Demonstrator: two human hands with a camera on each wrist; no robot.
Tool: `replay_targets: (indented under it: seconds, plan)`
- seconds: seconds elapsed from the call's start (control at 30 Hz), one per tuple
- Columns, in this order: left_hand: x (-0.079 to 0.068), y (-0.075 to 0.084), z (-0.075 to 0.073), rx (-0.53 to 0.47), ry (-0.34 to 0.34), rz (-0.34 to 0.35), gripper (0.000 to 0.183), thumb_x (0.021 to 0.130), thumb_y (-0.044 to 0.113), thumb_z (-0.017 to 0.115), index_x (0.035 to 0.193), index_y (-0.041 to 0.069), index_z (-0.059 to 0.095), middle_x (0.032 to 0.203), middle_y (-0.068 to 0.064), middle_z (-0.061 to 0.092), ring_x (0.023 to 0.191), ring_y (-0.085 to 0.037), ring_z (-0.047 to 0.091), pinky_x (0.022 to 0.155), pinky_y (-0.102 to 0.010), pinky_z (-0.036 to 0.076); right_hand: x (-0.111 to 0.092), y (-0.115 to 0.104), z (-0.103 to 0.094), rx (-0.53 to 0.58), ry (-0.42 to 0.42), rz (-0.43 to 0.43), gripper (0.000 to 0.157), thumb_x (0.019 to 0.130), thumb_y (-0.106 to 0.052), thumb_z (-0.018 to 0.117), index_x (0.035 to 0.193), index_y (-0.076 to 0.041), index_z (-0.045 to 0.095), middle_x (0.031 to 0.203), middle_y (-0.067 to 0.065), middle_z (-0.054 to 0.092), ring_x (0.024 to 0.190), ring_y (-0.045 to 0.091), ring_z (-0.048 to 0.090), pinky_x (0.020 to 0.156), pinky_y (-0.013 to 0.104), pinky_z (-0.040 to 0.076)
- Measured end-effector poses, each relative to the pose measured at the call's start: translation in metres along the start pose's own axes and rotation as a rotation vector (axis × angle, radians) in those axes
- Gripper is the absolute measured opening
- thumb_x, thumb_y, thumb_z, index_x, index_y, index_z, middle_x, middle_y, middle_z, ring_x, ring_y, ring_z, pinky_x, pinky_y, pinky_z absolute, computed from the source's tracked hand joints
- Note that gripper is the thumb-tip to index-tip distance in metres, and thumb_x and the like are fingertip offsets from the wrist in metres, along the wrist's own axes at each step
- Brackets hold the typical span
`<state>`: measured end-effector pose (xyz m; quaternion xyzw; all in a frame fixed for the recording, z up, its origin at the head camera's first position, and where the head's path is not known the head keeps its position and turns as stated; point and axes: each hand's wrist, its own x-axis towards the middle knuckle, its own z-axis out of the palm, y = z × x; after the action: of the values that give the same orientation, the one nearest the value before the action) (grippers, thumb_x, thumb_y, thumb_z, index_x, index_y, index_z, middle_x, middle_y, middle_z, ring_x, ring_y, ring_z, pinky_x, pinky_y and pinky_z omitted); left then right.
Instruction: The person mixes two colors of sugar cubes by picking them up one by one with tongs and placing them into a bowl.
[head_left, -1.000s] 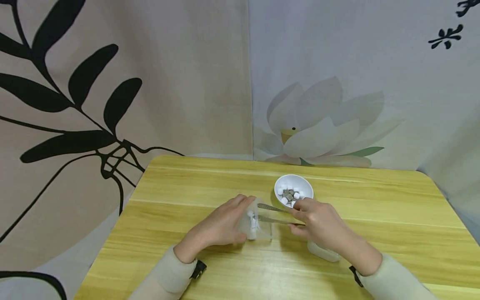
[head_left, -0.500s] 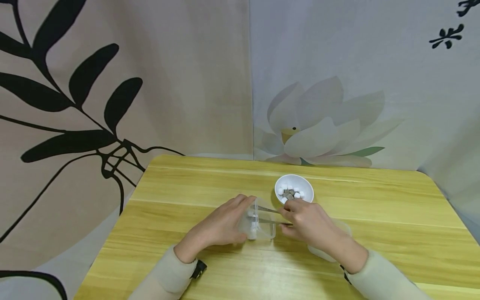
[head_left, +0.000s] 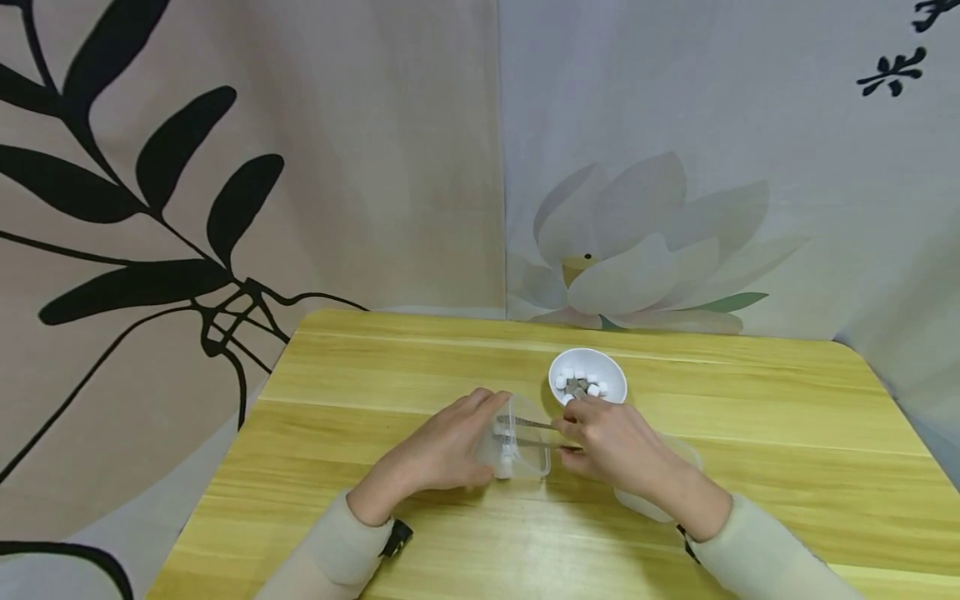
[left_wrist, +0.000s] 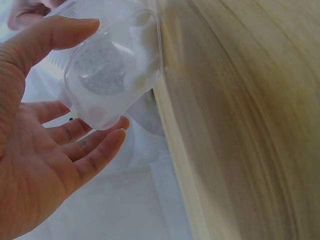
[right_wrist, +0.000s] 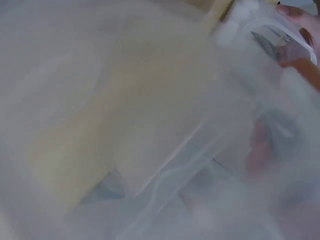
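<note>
My left hand (head_left: 453, 442) holds a clear plastic container (head_left: 534, 465) tipped on its side, mouth facing right. In the left wrist view, the thumb lies on one side of the container (left_wrist: 112, 107) and the fingers reach round the other. White pieces (head_left: 506, 467) lie inside it. My right hand (head_left: 618, 446) grips metal tongs (head_left: 534, 423), their two arms apart and their tips inside the container. Through blurred translucent plastic in the right wrist view, a patterned tip of the tongs (right_wrist: 266, 46) shows near the container's mouth.
Just beyond the right hand stands a white bowl (head_left: 600, 362) with white and grey cubes in it. A second clear container (head_left: 643, 505) lies partly hidden under the right forearm. The wooden table (head_left: 375, 367) ends against a patterned cloth backdrop (head_left: 420, 167).
My right hand has moved left, pushing the tongs deeper into the container. More of the second container shows behind the right wrist. The left hand stays in place.
</note>
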<state>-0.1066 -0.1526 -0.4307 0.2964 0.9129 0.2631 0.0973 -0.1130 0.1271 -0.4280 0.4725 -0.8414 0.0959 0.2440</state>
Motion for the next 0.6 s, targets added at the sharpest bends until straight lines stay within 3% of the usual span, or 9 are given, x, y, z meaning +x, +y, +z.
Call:
replay_targets:
  seconds: [0.4,0.6]
  plan:
    - [0.0010,-0.0004,0.0003,0.013,0.004,0.013,0.107,0.072,0.010,0.087,0.163,0.009,0.032,0.147,-0.006,0.050,0.120,-0.019,0.054,0.100,-0.039,0.051,0.0007,-0.0006,0.0012,-0.042,-0.013,0.000,0.022,0.067,-0.017,0.091,0.081,-0.011,0.075,0.077,-0.003,0.056,0.064,0.013,0.054,0.051,0.025,0.048]
    - [0.0004,0.0001,-0.0001,0.010,0.002,0.011,0.106,0.072,0.010,0.087,0.163,0.009,0.032,0.147,-0.005,0.050,0.121,-0.019,0.054,0.101,-0.039,0.051,0.0028,-0.0035,0.0054,-0.095,0.019,-0.032,0.024,0.066,-0.017,0.092,0.078,-0.010,0.073,0.074,-0.002,0.056,0.062,0.015,0.053,0.050,0.025,0.046]
